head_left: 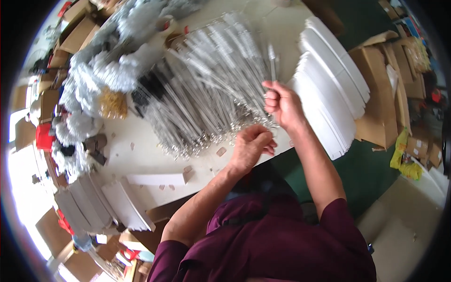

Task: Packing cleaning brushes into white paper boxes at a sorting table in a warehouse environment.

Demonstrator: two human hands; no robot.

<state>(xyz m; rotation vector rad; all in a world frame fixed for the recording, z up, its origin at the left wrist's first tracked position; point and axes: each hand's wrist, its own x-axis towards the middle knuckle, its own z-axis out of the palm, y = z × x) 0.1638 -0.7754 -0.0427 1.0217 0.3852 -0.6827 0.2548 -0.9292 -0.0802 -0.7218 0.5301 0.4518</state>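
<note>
My right hand is closed around the thin wire handle of a white-bristled brush, its bristle end pointing away from me. Just below and to the left, my left hand is closed with fingertips pressed together near the table's front edge; whatever it may pinch is too small to make out. Beyond both hands lies a wide spread of wire-handled brushes, most with white bristles. Black-bristled ones lie at its left. The looped handle ends point toward me.
Stacked long white boxes stand right of my right hand, with an open cardboard box beyond. Left are bagged greyish bundles, a yellow bundle, a narrow white box and flat cartons. Small scraps dot the table.
</note>
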